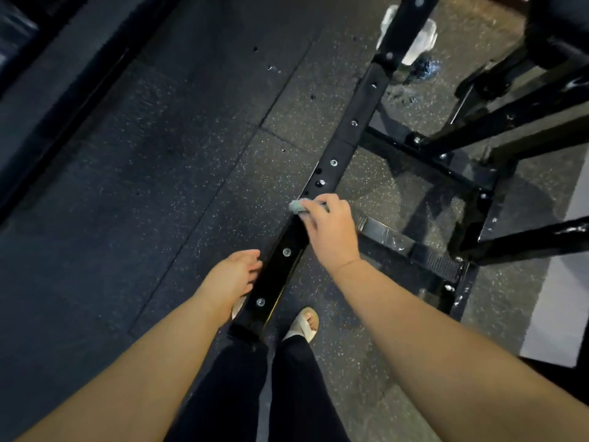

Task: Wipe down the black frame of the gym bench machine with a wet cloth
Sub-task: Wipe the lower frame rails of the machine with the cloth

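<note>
The black frame (331, 167) lies low on the rubber floor (159, 186), its long bolted bar running away from the person's feet. The right hand (328, 224) bunches the wet cloth (298, 206) against the bar's top, likely to keep pressure on it. The left hand (234, 275), fingers relaxed and holding nothing, sits beside the bar's near end, perhaps for balance.

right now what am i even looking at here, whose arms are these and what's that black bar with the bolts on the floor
This is one picture from a camera worn on a person's head, looking down at their own arms and sandalled feet. The black bar is a low rail of a gym bench machine's frame, studded with bolts, running across a speckled rubber floor. The right hand holds a small pale cloth against the rail, wiping it. The left hand rests beside the rail's near end, fingers relaxed, holding nothing. More black frame bars stand to the right.
</note>
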{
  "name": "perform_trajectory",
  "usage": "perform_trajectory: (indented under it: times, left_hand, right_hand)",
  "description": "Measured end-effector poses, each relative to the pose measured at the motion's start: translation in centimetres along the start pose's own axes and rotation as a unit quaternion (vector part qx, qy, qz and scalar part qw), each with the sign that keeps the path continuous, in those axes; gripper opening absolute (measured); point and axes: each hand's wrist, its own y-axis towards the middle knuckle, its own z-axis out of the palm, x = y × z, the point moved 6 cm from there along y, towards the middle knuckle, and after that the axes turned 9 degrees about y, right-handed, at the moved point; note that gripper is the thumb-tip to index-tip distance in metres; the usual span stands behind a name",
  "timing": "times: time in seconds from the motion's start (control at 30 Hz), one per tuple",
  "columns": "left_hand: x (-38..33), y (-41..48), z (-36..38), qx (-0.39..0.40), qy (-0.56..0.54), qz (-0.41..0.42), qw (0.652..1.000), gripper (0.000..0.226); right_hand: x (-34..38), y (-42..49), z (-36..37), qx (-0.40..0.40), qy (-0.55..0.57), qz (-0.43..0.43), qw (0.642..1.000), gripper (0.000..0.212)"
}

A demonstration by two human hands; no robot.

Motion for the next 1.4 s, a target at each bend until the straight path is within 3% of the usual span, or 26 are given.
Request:
perform_trajectory:
  times: [0.1, 0.13, 0.2, 0.27, 0.4, 0.43, 0.5, 0.57, 0.6, 0.67, 0.77, 0.83, 0.9, 0.97, 1.03, 1.1, 1.17, 1.27, 1.33, 1.4]
  left_hand:
    - [-0.5, 0.1, 0.1, -0.011, 0.013, 0.014, 1.000, 0.029]
    - [-0.6, 0.4, 0.0, -0.012, 0.027, 0.015, 0.999, 0.027]
    - [-0.7, 0.8, -0.1, -0.003, 0.055, 0.016, 0.998, 0.024]
    - [-0.7, 1.0, 0.0, 0.010, 0.068, 0.015, 0.998, 0.029]
    - [-1.1, 0.4, 0.0, 0.028, 0.095, 0.015, 0.995, 0.033]
    - [-1.1, 0.2, -0.1, 0.034, 0.104, 0.019, 0.994, 0.034]
    - [-1.1, 0.1, -0.3, 0.047, 0.116, 0.019, 0.992, 0.035]
    - [-1.4, 0.3, -0.5, 0.049, 0.115, 0.020, 0.992, 0.036]
    - [-1.6, 0.5, -0.6, 0.044, 0.112, 0.022, 0.992, 0.036]
    - [-2.1, 0.8, -0.7, 0.023, 0.099, 0.031, 0.994, 0.035]
    - [-2.9, 1.2, -0.5, -0.014, 0.066, 0.038, 0.997, 0.032]
    - [-3.7, 1.4, 0.0, -0.022, 0.056, 0.034, 0.998, 0.031]
    - [-4.8, 1.8, 0.6, -0.036, 0.061, 0.035, 0.997, 0.034]
    - [-6.2, 1.9, 1.1, -0.058, 0.076, 0.042, 0.994, 0.038]
    - [-7.5, 2.0, 1.7, -0.082, 0.084, 0.050, 0.992, 0.039]
    - [-8.6, 2.5, 2.3, -0.100, 0.090, 0.054, 0.989, 0.039]
    - [-9.1, 3.1, 3.0, -0.110, 0.091, 0.048, 0.989, 0.039]
    - [-8.8, 3.6, 4.0, -0.118, 0.098, 0.052, 0.987, 0.038]
    - [-8.4, 3.4, 4.5, -0.119, 0.104, 0.062, 0.985, 0.039]
    - [-8.2, 3.2, 4.8, -0.120, 0.113, 0.075, 0.984, 0.041]
  right_hand:
    - [2.4, -1.1, 1.7, 0.074, -0.064, -0.161, 0.982, 0.026]
    - [1.7, -0.5, 1.3, 0.066, -0.087, -0.154, 0.982, 0.028]
    - [-0.4, 0.8, 0.0, -0.010, -0.111, -0.060, 0.992, 0.027]
    - [-0.5, 0.4, 0.1, -0.026, -0.090, 0.008, 0.996, 0.030]
    - [4.2, -3.2, 2.8, 0.158, -0.073, -0.162, 0.971, 0.034]
    - [3.9, -3.1, 2.4, 0.181, -0.073, -0.167, 0.966, 0.031]
    - [1.3, -0.9, 0.9, 0.135, -0.066, -0.067, 0.986, 0.016]
    - [-0.9, 0.8, -0.3, 0.062, -0.078, 0.033, 0.994, 0.019]
    - [-0.9, 0.7, 0.2, 0.067, -0.071, 0.061, 0.993, 0.026]
    - [1.2, -1.1, 1.5, 0.085, -0.058, -0.002, 0.995, 0.033]
    - [2.8, -3.8, 2.5, 0.166, -0.070, -0.187, 0.966, 0.031]
    - [1.6, -1.9, 1.5, 0.166, -0.087, -0.229, 0.955, 0.032]
    - [-0.6, 1.2, -0.2, 0.109, -0.072, -0.167, 0.977, 0.033]
    - [-2.9, 3.6, -1.7, 0.055, -0.020, -0.037, 0.998, 0.029]
    - [-5.3, 5.7, -3.0, -0.007, 0.040, 0.056, 0.998, 0.033]
    - [-6.5, 7.5, -3.5, -0.021, 0.044, 0.088, 0.995, 0.036]
    - [-5.9, 7.5, -2.2, 0.058, -0.002, 0.041, 0.997, 0.034]
    - [-2.9, 3.4, -0.6, 0.185, -0.047, -0.184, 0.964, 0.032]
    - [-3.2, 3.6, -1.1, 0.200, -0.088, -0.309, 0.926, 0.033]
    - [-4.9, 6.9, -2.1, 0.152, -0.133, -0.316, 0.927, 0.031]
